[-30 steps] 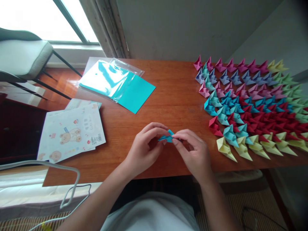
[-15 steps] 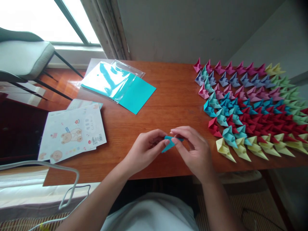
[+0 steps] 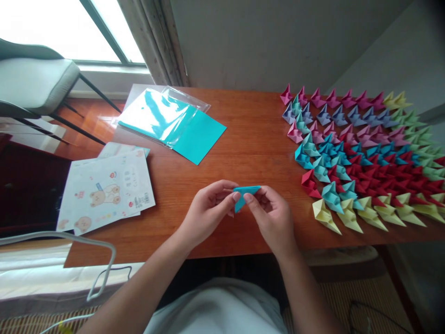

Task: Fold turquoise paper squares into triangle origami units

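A triangular, folded blue paper (image 3: 243, 191) is pinched by closed fingertips of left hand (image 3: 206, 211) and right hand (image 3: 278, 218) near the desk's (image 3: 243, 153) front edge, while turquoise sheets (image 3: 205, 134) are partly enclosed by a clear sleeve (image 3: 193, 99) towards its far-left corner.

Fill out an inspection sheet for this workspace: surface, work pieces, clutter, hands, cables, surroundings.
Surface: brown wooden table.
Work pieces: small blue folded paper in hand; multicoloured folded paper pieces massed on the right; turquoise paper partly out of a clear sleeve at the far left.
Clutter: overlapping bear-printed sheets, jutting past the table's left edge.
Hands: left hand and right hand both pinch the blue folded paper, thumbs on the near side.
Cables: white cable by the table's near left corner.
Surroundings: chair to the left, near a bright window; curtain beside it.
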A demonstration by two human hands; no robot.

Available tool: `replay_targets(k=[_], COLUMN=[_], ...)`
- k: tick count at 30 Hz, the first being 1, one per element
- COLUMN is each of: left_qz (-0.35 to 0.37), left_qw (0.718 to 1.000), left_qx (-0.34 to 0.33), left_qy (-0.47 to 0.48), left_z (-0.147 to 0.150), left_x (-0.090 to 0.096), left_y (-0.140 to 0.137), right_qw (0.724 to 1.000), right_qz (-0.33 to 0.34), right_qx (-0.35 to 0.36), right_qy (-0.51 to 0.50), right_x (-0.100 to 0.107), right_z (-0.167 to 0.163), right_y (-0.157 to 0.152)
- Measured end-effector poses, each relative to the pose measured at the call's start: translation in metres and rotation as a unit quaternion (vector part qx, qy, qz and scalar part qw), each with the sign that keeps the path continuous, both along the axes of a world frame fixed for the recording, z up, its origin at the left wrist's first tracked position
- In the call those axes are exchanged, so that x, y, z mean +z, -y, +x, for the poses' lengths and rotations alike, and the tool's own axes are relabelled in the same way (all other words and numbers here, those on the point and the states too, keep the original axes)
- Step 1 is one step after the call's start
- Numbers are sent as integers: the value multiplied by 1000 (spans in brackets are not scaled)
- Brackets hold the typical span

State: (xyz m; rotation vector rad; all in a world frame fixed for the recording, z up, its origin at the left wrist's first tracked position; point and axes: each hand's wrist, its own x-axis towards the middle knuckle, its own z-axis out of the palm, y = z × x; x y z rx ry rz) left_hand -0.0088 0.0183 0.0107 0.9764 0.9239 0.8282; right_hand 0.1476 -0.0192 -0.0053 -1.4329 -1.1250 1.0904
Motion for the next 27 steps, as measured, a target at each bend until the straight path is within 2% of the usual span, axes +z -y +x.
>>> replay_targets(k=[6,13,18,24,27], left_qz=[-65,-96,-112,-85,-73], left_qw=[996,989,982,989,993], left_qx=[-59,-77,-107,-95,-85], left_qy=[32,76,111,70,44], left_z=[-2,-6,-7,-5,-4], left_x=[2,0,0,-2,-1], left_y=[-1,-1,-1,-2,-2], right_qw=[995,991,993,997,995], right_qz=[-26,-53,-17,7,90], right_qx=[-4,6,-19,14,30], right_qy=[-101,-125,-117,-80,19], right_x=[4,8,4,-3,0], right_z=[0,1,4,10,20], right_y=[0,-2,-3,0,2])
